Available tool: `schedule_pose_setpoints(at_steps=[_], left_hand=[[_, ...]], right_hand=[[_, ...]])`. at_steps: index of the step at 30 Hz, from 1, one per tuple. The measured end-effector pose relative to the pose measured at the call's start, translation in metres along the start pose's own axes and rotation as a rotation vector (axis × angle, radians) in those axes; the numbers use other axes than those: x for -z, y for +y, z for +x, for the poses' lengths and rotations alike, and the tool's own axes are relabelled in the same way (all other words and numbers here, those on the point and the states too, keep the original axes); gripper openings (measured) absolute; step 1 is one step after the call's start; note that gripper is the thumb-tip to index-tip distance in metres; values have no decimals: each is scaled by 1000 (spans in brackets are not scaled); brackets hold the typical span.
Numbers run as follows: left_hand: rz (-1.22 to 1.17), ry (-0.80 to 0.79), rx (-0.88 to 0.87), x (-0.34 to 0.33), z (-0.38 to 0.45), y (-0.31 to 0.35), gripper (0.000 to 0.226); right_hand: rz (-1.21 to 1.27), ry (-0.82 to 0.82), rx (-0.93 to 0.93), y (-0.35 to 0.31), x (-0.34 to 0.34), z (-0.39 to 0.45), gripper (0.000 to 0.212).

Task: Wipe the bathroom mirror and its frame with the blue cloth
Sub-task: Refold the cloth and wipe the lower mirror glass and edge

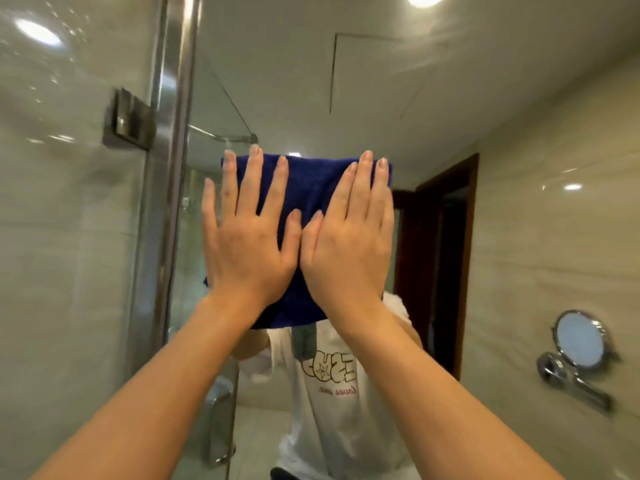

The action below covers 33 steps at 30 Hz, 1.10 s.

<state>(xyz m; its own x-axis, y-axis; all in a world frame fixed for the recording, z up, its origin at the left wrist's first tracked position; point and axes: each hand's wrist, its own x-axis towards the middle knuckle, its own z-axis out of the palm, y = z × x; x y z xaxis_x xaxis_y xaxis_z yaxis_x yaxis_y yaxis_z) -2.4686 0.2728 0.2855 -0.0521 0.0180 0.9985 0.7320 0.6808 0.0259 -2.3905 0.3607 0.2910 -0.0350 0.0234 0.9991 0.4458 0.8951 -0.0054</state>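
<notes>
Blue cloth under both flat hands

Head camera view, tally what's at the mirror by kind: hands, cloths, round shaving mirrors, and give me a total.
Hands: 2, left hand and right hand, both flat on the cloth
Blue cloth: 1, pressed against the bathroom mirror
Round shaving mirror: 1, on the wall at right
Total: 4

The only lettering stands on the chest of the white T-shirt seen in the mirror: a row of fat, black-outlined bubble letters (reversed by the reflection, one holding a star) that cannot be read for certain, with a small, blurred red script line beneath, also illegible.
</notes>
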Motion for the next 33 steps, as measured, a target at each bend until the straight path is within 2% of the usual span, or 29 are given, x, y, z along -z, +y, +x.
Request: schedule_pose_setpoints(at_steps=[3, 7, 12, 18, 23, 28, 31, 33], left_hand=[[15, -12, 64, 7, -37, -35, 61], [-6, -23, 92, 6, -69, -45, 61], [-53, 13, 133, 4, -35, -29, 60], [-68, 48, 78, 3, -6, -21, 59], [-75, 41, 59, 1, -73, -35, 59], [-55, -36, 46, -2, -197, -43, 58], [-58, -94, 49, -2, -244, -38, 57], [-83, -117, 106, -1, -247, -31, 58]], right_hand=[[40, -43, 61, -34, -8, -28, 64], [87, -44, 113, -40, -13, -56, 63], [106, 11, 166, -26, -13, -17, 53], [16, 74, 102, -23, -8, 4, 50], [55, 31, 119, -31, -12, -60, 53], [82, -76, 95, -33, -17, -187, 59], [41, -148, 111, -28, -19, -242, 50], [23, -164, 106, -22, -17, -243, 48]])
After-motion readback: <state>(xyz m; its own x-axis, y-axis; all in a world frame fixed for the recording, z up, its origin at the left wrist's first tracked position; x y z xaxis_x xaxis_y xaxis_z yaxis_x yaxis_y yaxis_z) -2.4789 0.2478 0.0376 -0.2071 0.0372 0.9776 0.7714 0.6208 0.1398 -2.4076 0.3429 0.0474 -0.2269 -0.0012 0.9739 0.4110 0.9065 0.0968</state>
